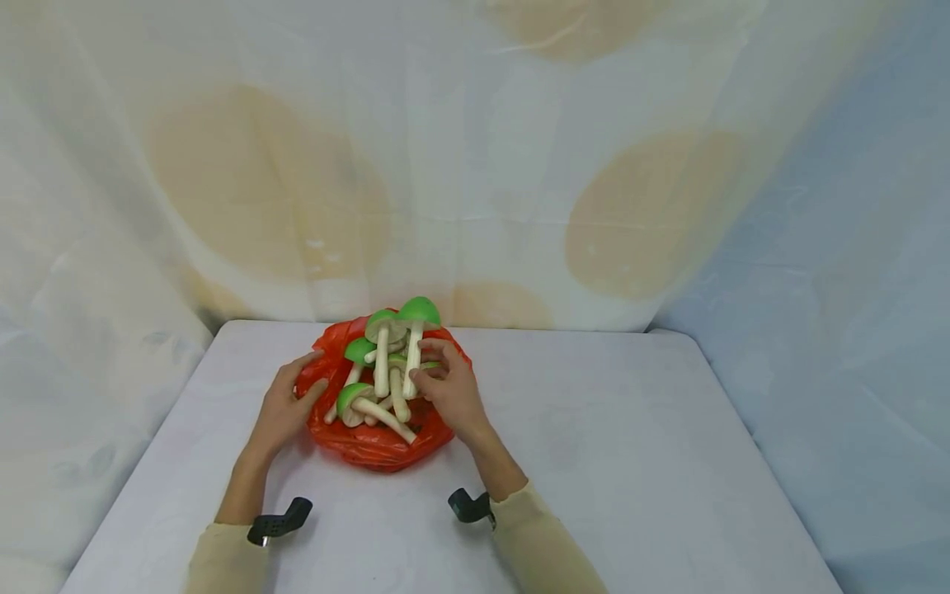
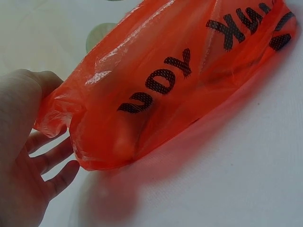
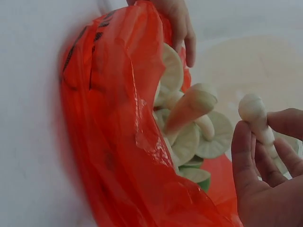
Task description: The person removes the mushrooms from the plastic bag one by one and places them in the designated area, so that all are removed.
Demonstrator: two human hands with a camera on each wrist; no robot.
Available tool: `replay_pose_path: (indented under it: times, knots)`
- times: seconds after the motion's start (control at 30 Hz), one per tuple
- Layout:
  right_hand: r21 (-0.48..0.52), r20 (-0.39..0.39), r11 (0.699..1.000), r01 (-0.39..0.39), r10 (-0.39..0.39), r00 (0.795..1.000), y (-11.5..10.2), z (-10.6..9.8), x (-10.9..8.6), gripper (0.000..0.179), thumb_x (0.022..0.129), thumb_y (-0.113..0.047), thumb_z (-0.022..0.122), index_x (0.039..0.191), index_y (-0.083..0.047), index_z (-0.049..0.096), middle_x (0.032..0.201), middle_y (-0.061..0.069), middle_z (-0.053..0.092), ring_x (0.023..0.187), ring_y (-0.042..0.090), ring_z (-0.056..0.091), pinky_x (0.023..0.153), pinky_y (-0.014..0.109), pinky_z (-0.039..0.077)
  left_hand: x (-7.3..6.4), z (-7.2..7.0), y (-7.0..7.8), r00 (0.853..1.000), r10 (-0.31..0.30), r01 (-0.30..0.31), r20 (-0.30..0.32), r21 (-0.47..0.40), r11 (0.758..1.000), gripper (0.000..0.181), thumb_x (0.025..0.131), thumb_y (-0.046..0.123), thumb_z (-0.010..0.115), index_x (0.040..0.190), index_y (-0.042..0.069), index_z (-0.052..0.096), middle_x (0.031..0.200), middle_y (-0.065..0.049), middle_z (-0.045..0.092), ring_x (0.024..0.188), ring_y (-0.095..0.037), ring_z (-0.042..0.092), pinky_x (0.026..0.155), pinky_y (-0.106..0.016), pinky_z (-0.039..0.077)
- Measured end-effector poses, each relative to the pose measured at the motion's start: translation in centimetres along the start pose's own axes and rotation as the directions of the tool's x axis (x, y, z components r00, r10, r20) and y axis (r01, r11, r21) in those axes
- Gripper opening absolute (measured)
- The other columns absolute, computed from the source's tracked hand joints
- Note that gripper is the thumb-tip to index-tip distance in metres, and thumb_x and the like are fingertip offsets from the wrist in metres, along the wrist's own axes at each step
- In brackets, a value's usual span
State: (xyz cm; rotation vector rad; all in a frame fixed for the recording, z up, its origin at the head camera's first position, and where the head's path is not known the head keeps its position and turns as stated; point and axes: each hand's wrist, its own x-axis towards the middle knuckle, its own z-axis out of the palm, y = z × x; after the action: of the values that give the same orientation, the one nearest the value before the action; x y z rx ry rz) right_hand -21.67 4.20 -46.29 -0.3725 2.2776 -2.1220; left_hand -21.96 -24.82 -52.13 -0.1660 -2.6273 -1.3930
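In the head view, the red bag (image 1: pixel 371 456) sits toward the far edge of the surface (image 1: pixel 594 429), left of centre, its rim spread around a heap of green-capped mushrooms (image 1: pixel 382 363). Your right hand (image 1: pixel 458 394) pinches the held mushroom (image 1: pixel 414 351) by its pale stem over the heap; this probably spares the cap from pressure. Your left hand (image 1: pixel 282 410) grasps the bag's left edge, likely to steady it and spread the mouth. The pile overlaps too much to count, and its lowest pieces are hidden.

In the left wrist view, your left grip has a gathered edge of thin plastic in it, though some fingertips disappear behind the film. Black lettering (image 2: pixel 159 81) runs off at the upper right, and the contents barely show.

In the right wrist view, your right grip pinches the stem between thumb and fingers, its end apart from the bag; the cap is hard to make out beyond your fingers. Your left hand is cropped at the top, so its hold can't be judged from here.
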Motion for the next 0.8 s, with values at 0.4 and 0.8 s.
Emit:
replay_pose_path:
  times: [0.4, 0.8]
  knots:
    - [-0.082, 0.015, 0.996, 0.034, -0.033, 0.999, -0.6, -1.8, -0.3, 0.043, 0.093, -0.010, 0.069, 0.133, -0.016, 0.054, 0.118, 0.012, 0.063, 0.098, 0.031, 0.066, 0.073, 0.042, 0.061, -0.1, -0.3, 0.4, 1.000, 0.003, -0.003, 0.012, 0.016, 1.000, 0.054, 0.103, 0.027, 0.056, 0.152, 0.012, 0.041, 0.148, -0.024, 0.041, 0.137, -0.046, 0.039, 0.107, -0.070, 0.035]
    - [-0.138, -0.021, 0.990, 0.026, -0.030, 0.999, -0.3, -3.5, -0.5, 0.043, 0.092, -0.012, 0.068, 0.132, -0.020, 0.055, 0.117, 0.006, 0.064, 0.101, 0.024, 0.066, 0.077, 0.034, 0.060, 0.0, -0.2, 0.3, 1.000, -0.002, 0.001, 0.014, 0.016, 1.000, 0.053, 0.103, 0.027, 0.056, 0.152, 0.012, 0.041, 0.148, -0.024, 0.041, 0.136, -0.046, 0.039, 0.105, -0.071, 0.036]
